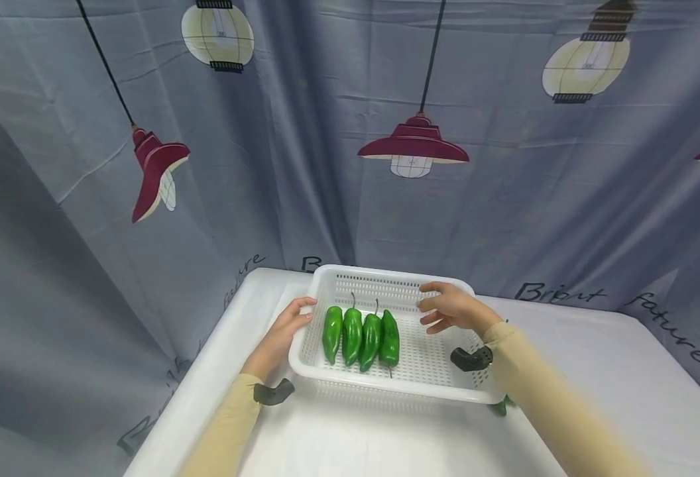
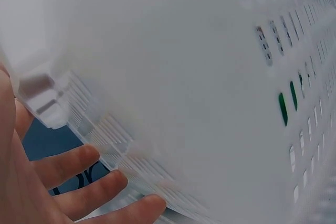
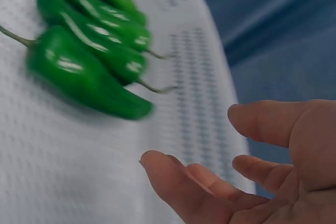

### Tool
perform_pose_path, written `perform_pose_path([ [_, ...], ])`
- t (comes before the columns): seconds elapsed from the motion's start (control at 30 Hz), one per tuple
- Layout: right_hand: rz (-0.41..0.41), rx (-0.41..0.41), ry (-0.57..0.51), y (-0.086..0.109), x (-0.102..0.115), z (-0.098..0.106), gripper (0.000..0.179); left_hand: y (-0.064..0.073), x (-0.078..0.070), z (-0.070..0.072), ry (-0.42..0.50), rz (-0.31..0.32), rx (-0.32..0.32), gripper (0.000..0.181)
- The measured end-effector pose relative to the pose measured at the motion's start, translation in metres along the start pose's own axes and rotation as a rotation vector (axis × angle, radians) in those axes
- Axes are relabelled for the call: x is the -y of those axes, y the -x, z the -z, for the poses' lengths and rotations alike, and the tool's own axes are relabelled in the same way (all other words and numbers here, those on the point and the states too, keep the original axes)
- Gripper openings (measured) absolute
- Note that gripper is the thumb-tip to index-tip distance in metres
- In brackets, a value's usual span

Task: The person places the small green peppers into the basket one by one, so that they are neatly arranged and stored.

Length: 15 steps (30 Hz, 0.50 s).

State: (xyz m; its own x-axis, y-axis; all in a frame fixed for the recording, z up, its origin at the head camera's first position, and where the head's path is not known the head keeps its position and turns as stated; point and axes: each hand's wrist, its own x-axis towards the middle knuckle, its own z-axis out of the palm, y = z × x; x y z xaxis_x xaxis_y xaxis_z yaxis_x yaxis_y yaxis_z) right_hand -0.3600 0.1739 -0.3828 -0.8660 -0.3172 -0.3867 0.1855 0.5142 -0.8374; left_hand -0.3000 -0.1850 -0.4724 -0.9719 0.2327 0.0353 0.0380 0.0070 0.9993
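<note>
A white plastic basket [image 1: 350,381] with slotted walls sits on the table. Several green peppers [image 1: 352,336] lie side by side in its left half, some with thin curved stems. My left hand [image 1: 284,334] is at the basket's left end, its extended fingertips right at the rim. From below, the left wrist view shows those fingers spread along the basket's outer wall [image 2: 157,103]. Over the right part of the basket hovers my right hand [image 1: 453,308], fingers apart and nothing between them. The right wrist view shows the nearest pepper [image 3: 84,77] a short way off from the fingertips.
More green pepper [image 1: 500,407] shows beside the basket's front right corner, partly hidden by the right forearm. A white cloth covers the table [image 1: 565,344]. Behind it hangs a grey-blue curtain [image 1: 314,132] printed with lamps and lettering.
</note>
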Motion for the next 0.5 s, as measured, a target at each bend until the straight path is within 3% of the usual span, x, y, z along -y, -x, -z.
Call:
perform_pose_path([
  [0.2,0.035,-0.035,0.029,0.037,-0.009,0.048,0.076,0.000,-0.001,-0.002,-0.002,-0.015,0.000,0.040],
  [0.5,0.049,-0.104,-0.007,0.085,-0.064,0.106,0.080,0.000,0.000,-0.001,0.009,-0.002,0.006,0.040],
])
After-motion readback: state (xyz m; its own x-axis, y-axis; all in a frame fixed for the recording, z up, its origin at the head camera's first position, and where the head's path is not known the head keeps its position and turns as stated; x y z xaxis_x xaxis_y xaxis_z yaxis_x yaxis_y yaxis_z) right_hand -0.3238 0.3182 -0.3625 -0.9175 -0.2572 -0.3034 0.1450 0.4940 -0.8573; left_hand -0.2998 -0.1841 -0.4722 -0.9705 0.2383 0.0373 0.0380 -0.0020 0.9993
